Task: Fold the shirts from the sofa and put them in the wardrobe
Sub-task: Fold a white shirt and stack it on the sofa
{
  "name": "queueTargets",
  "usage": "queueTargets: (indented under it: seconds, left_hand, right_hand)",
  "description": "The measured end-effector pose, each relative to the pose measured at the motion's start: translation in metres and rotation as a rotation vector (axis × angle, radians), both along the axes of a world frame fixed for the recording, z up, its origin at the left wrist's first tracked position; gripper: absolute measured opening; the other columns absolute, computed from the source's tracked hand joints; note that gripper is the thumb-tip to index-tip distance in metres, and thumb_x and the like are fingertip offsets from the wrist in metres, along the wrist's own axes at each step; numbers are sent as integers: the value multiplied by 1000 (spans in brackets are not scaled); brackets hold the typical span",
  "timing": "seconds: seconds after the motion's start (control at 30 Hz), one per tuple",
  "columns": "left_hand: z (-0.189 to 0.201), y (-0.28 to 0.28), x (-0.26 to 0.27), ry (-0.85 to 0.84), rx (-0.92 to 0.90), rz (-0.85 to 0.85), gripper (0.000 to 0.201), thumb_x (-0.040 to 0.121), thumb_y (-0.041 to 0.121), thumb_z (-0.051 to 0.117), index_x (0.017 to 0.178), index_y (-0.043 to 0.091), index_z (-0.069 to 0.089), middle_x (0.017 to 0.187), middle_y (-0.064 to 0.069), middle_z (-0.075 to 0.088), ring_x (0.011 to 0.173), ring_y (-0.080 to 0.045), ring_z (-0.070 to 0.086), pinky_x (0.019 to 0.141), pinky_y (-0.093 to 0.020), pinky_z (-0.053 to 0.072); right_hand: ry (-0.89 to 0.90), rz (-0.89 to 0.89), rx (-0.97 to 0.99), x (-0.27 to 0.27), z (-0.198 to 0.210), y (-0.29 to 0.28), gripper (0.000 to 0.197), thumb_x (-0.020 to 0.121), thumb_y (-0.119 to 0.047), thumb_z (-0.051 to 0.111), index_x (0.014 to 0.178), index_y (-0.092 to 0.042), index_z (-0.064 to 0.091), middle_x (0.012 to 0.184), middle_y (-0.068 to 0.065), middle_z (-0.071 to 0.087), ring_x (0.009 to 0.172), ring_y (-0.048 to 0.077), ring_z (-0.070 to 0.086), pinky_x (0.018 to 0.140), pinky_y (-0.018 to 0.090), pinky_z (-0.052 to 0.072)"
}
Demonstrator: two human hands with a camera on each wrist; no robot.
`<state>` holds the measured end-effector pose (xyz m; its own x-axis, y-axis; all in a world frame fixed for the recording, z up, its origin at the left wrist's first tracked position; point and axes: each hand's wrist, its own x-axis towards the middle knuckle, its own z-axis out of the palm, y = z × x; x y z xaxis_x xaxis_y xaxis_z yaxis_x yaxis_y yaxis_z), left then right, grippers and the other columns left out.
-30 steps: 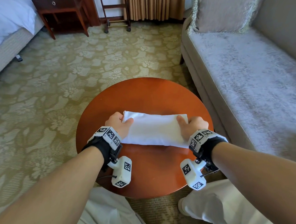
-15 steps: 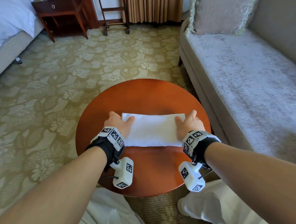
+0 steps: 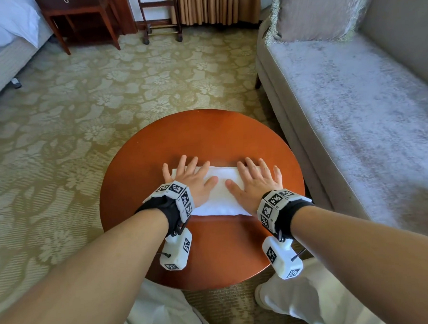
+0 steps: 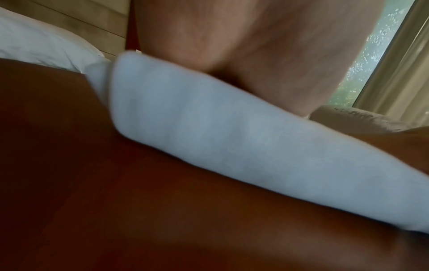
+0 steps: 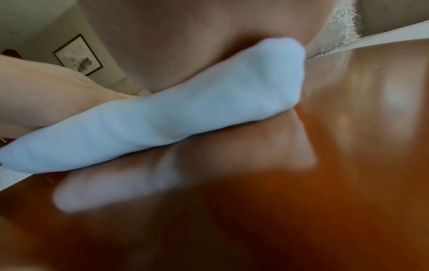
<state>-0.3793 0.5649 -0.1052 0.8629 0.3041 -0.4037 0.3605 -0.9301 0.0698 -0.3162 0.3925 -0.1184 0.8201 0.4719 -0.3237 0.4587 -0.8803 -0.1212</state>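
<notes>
At frame centre, on the round table (image 3: 206, 132), we press the folded shirt (image 3: 220, 186) flat, left hand (image 3: 189, 179) and right hand (image 3: 255, 182) fingers spread. Folding looks finished; next, gripping it for the wardrobe.

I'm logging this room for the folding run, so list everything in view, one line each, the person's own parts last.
shirt: one, white, folded, on the table under both hands
table: one, round, red-brown wood, in front of the person
sofa: one, grey, right of the table
cushion: one, beige, fringed, at the sofa's far end
bed: one, white bedding, far left
nightstand: one, dark wood, beside the bed
rack: one, dark wood, on castors, by the curtain
curtain: tan, at the back
carpet: olive, floral
left hand: flat on the shirt, fingers spread
right hand: flat on the shirt, fingers spread
</notes>
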Motion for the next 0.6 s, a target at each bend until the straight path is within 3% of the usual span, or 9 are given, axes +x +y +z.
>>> queueTargets:
  seconds: [0.23,0.33,0.4,0.5,0.6]
  left_hand:
    - [-8,7,11,-6,0,-11,63,95,66,9,154,43,1,163,11,-11,149,-16,-20,115,-56,-16]
    - [-6,5,10,-7,-5,3,62,96,65,13,154,42,7,164,11,-6,150,-19,-8,117,-55,-6]
    - [-1,2,9,-42,17,7,61,96,63,19,152,40,19,162,8,7,147,-21,8,115,-52,7]
    - [10,-2,8,-113,37,28,47,92,62,34,126,37,54,137,5,38,124,-21,35,95,-43,22]
    - [21,-1,6,-77,6,81,40,85,67,46,100,34,63,111,5,46,110,-22,41,89,-42,24]
  right_hand:
    - [-12,-66,86,6,-3,2,79,88,-75,12,154,-33,3,162,-8,-5,149,20,-6,119,48,1]
    - [55,-130,68,12,1,4,80,87,-76,20,153,-34,3,162,-6,-11,149,21,-10,119,47,-2]
    - [99,-229,71,17,4,0,82,86,-76,27,153,-34,4,162,-3,-12,149,22,-10,120,48,-3]
    - [103,-354,94,19,14,-13,80,88,-66,38,153,-25,16,161,1,1,147,25,3,119,48,9]
    - [50,-455,52,15,28,-19,73,87,-60,47,143,-13,39,145,7,28,134,29,28,108,47,32]
